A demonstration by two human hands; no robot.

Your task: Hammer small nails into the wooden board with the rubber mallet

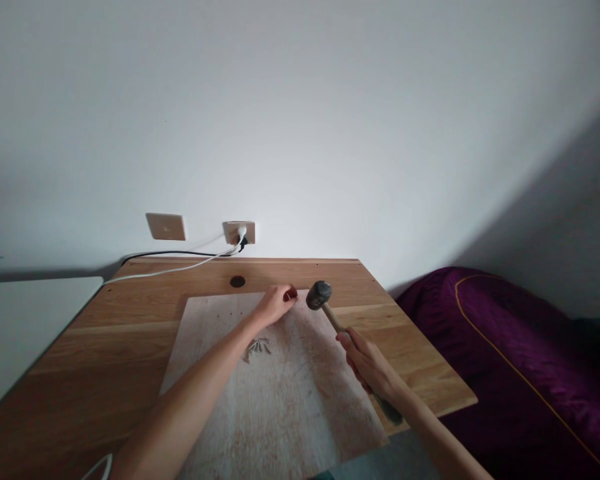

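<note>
My right hand (367, 360) is wrapped round the handle of a rubber mallet (335, 320). Its black head is raised over the right far part of a pale wooden board (280, 413). At the board's far edge, my left hand (279, 303) pinches a small thin nail, mostly hidden by the fingers. The mallet head is to the right of these fingers, apart from them. A small pile of loose silvery nails (259, 347) lies on the board beside my left forearm. Several small dark points (231, 314) form a row near the board's far left edge.
The board lies on a wooden table (420, 347) against a white wall. White and black cables (180, 270) run from a wall socket (240, 233) across the back left. A white surface (30, 327) adjoins on the left. Purple fabric (485, 347) bulges beside the table's right edge.
</note>
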